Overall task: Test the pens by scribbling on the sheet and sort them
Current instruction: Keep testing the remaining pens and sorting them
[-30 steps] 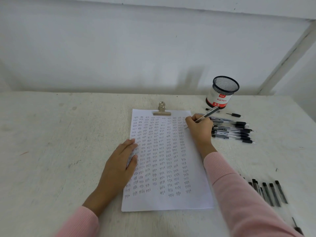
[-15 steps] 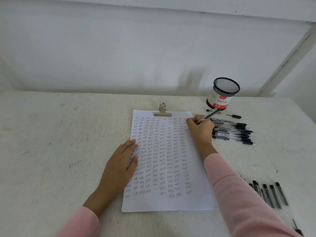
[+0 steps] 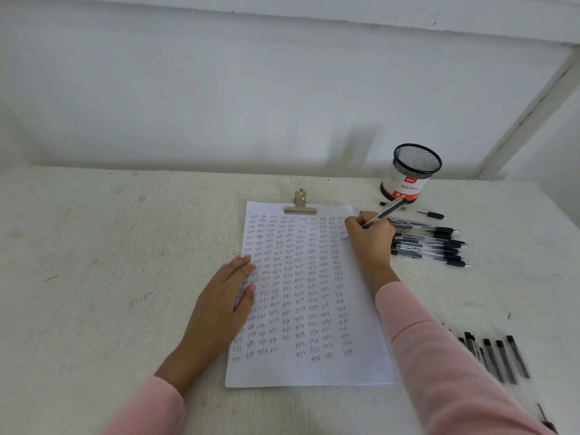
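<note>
Just beside the pen pile (image 3: 430,243), right hand (image 3: 372,237) clamps fingers on a pen (image 3: 386,211); left hand (image 3: 226,296), fingers straight, presses sheet (image 3: 314,368).

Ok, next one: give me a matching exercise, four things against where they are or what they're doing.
1 mesh cup
2 metal clip
3 left hand
4 right hand

A grips a pen at the sheet's top right
B lies flat on the sheet's left edge
C stands on the table, far right
D clamps the sheet's top edge

Pairs: 1-C, 2-D, 3-B, 4-A
</note>
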